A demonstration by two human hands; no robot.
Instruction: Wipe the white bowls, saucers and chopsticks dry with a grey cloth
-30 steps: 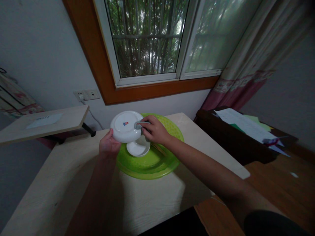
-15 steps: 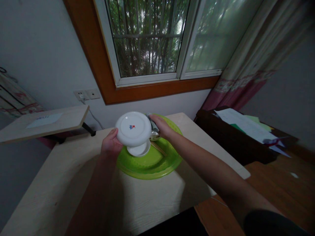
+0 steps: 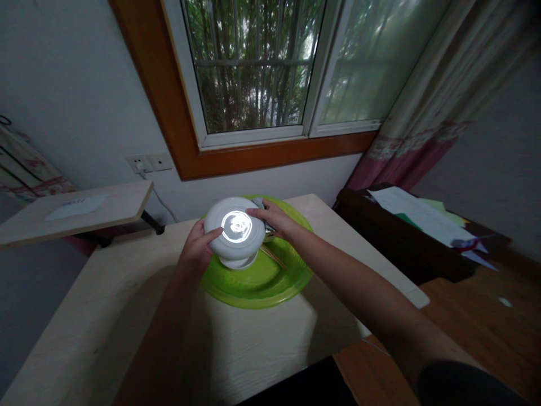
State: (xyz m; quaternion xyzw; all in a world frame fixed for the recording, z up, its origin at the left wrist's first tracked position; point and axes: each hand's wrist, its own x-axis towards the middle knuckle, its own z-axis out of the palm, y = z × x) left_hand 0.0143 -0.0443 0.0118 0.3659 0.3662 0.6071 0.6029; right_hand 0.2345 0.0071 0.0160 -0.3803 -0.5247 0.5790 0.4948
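A white plate [image 3: 215, 239] is held up with its underside toward me, and window light glares on it. My left hand [image 3: 198, 245] grips its left edge, thumb on the underside. At the right edge, my right hand [image 3: 278, 219] is closed round a grey cloth [image 3: 257, 201], with its thumb over the plate's rim; most of the cloth is hidden. Below the plate, a white dish [image 3: 240, 264] lies partly covered in a green basin [image 3: 253, 300]. Chopsticks [image 3: 274, 256] lie in the basin, beside a patterned bowl [image 3: 269, 237] mostly hidden by my right hand.
The basin stands on a pale wooden table [image 3: 253, 344]. A raised shelf [image 3: 122, 211] with a paper label stands at the left, near a wall socket [image 3: 143, 163]. To the right is a dark cabinet [image 3: 393, 248] with papers [image 3: 414, 214] on it. A window is behind.
The plate has shifted slightly right and tilted, so glare now covers its printed mark. My right thumb has come over the plate's edge, and my left thumb reaches farther across the underside.
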